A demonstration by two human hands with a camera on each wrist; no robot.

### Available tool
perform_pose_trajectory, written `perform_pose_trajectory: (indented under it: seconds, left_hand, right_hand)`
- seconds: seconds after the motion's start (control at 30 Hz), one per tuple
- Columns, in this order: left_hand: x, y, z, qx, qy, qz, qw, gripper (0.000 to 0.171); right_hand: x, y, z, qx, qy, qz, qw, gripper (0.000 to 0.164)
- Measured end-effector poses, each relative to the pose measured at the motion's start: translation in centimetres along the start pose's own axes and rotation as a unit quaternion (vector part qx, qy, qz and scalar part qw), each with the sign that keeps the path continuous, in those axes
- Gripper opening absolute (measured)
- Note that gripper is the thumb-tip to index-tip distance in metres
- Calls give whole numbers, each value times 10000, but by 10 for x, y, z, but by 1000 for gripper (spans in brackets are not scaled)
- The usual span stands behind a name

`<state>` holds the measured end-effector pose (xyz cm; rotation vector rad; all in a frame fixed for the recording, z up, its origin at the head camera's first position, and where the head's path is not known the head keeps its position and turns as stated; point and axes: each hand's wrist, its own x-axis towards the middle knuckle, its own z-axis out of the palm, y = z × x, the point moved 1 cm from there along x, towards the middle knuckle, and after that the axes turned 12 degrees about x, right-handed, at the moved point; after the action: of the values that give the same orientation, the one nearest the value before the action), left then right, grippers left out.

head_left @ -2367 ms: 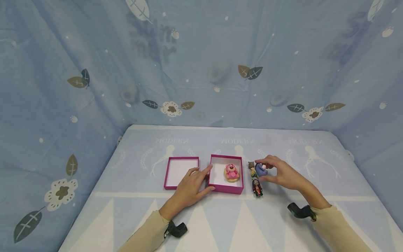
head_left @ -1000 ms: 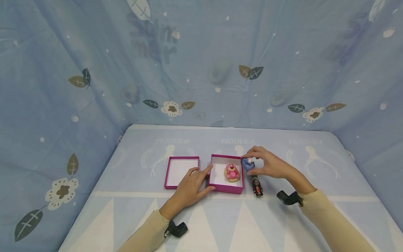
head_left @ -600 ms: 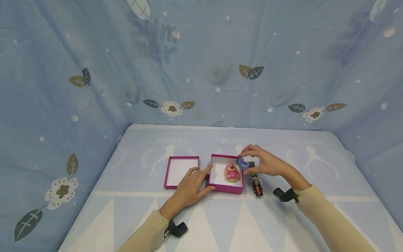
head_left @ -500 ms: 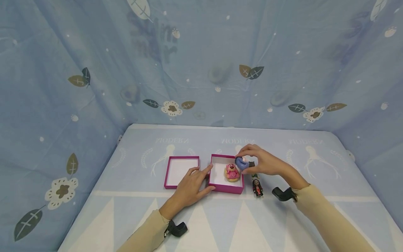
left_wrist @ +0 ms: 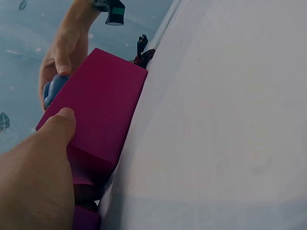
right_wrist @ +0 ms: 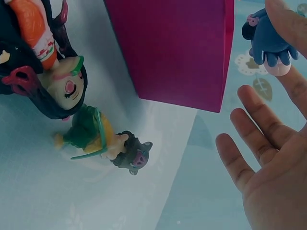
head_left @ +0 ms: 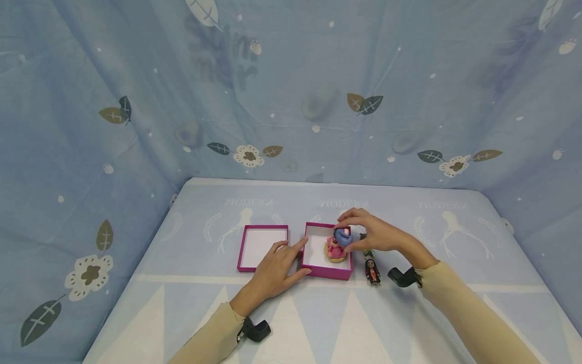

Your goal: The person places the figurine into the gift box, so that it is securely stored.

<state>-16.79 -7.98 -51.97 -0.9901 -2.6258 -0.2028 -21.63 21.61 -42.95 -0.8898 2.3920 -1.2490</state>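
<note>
My right hand (head_left: 384, 235) pinches a blue donkey figurine (right_wrist: 271, 40) between thumb and fingers, its other fingers spread. It hangs over the right part of an open magenta box (head_left: 327, 273), which is white inside. In the box sits a pink bear figurine (head_left: 335, 253) with a yellow base, partly covered by the donkey in the head view. My left hand (head_left: 274, 270) holds the box at its left side: index fingertip at the left rim, thumb (left_wrist: 60, 124) against the front wall. Its other fingers are largely hidden between box and lid.
Left of the box lies a shallow magenta-edged lid (head_left: 240, 247), open side up. Right of the box lie a dark-haired doll figurine (head_left: 372, 273) in red and a grey-haired figurine (right_wrist: 105, 139) in green and yellow. A patterned blue curtain (head_left: 291, 91) hangs behind the table.
My right hand has carried the blue donkey leftward from beside the other figurines to above the box, where it now overlaps the pink bear. My left hand has stayed at the box.
</note>
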Motion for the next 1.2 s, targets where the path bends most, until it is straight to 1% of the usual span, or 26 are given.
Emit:
perform_pose_trajectory:
  seconds: [0.23,0.57,0.77,0.97,1.2]
  left_hand:
    - [-1,0,1,43,21,7,10000,78]
    - [0,-1,-1,30,-21,17,10000,79]
    - [0,-1,-1,31,-36,18,10000,78]
    - [1,-1,-2,16,-48,22,10000,78]
    - [1,-1,-2,2,-71,20,10000,78]
  right_hand:
    - [6,-1,4,-83,-176,-43,9998,57]
    - [11,-3,10,16,-409,-33,9992,54]
    - [14,-3,11,-53,-463,-8,9989,55]
    - [16,-2,14,-13,-531,25,9986,53]
    - [16,0,16,0,-703,9,9975,50]
